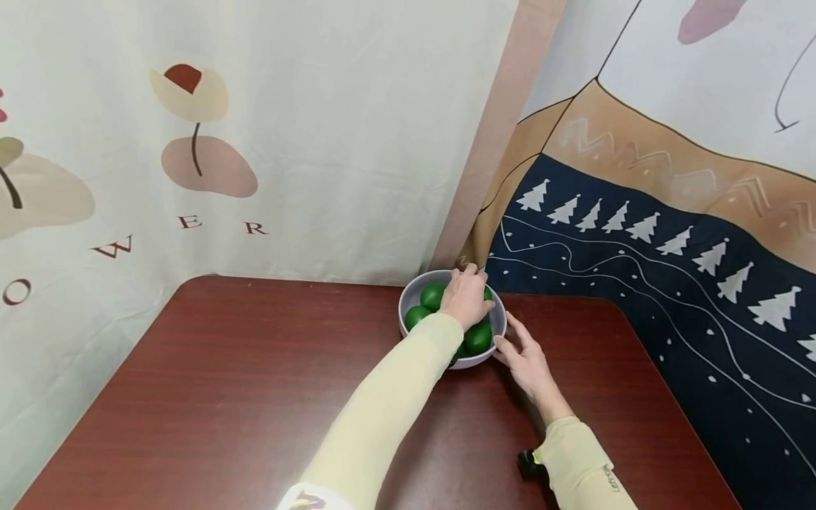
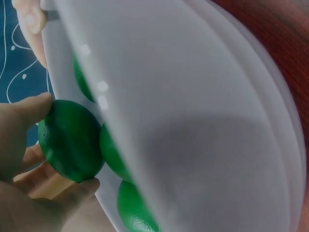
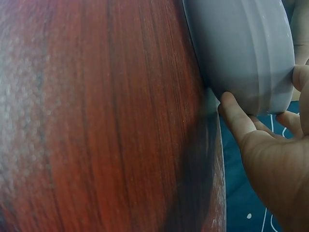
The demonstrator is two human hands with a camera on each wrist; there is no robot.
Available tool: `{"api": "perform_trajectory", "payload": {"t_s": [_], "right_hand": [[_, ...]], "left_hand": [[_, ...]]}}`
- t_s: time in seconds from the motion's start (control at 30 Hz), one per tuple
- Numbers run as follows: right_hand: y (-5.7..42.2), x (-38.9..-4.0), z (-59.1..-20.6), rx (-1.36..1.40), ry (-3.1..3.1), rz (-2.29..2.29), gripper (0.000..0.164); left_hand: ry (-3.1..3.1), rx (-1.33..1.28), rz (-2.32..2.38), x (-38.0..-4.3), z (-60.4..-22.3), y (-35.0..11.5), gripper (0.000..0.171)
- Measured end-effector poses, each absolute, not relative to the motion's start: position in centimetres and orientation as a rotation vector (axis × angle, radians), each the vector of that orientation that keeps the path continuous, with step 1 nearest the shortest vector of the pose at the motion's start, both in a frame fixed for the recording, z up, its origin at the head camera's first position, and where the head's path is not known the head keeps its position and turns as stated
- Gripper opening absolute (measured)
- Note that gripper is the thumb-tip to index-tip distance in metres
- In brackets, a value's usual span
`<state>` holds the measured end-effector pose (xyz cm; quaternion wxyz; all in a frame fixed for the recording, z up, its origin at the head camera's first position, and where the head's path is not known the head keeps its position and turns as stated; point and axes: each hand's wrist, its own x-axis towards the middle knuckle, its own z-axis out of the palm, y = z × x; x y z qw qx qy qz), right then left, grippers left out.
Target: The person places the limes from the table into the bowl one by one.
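Observation:
A light grey bowl (image 1: 499, 320) with several green limes (image 1: 477, 338) in it stands near the table's far edge. My left hand (image 1: 467, 294) reaches over the bowl and hides part of its contents. In the left wrist view, its thumb and fingers grip one lime (image 2: 71, 140) at the bowl's rim, beside other limes (image 2: 136, 208). At the bowl's right side, my right hand (image 1: 529, 365) holds it, the thumb by the rim and the fingers (image 3: 236, 113) against the outer wall.
The bowl rests on a dark red wood-grain table (image 1: 255, 382). Behind it hangs a pale printed curtain (image 1: 344, 142), and on the right a dark blue cloth (image 1: 637, 283) with white trees. A black device (image 1: 529, 465) sits at my right wrist.

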<state>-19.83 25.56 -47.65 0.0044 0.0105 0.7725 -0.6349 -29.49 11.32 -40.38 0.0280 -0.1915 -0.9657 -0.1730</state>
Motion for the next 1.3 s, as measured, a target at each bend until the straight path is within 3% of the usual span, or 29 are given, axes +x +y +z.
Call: {"api": "perform_trajectory", "payload": {"t_s": [1.3], "right_hand": [[25.4,-19.8,-47.9,0.018,2.432,-2.026,0.062]], "left_hand": [[-3.100,-0.767,-0.500,-29.5,-40.5,10.1,0.063]]}}
